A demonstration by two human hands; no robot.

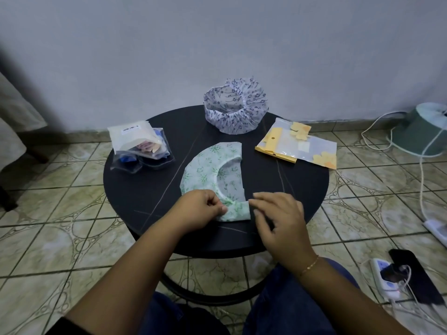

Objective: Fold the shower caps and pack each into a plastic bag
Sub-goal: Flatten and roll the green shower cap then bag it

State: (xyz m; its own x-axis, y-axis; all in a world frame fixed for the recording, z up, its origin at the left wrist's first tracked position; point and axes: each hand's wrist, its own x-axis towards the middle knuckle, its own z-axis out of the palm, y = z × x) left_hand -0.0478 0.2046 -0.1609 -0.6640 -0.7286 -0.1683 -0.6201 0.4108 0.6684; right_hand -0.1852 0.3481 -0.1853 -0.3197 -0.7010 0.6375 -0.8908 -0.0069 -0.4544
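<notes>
Pinching the near end of the green shower cap (212,170) between thumb and curled fingers of my left hand (200,206), I hold it on the counter (278,184) while my right hand (278,216) hovers just beside it at 3 o'clock, fingers loosely curled, gripping nothing. I judge I'm mid-fold: the cap lies as a half-moon and needs folding smaller. Next comes the flowered plastic bag (300,143) at 1 o'clock; the blue-print shower cap (235,108) waits unfolded at 12.
</notes>
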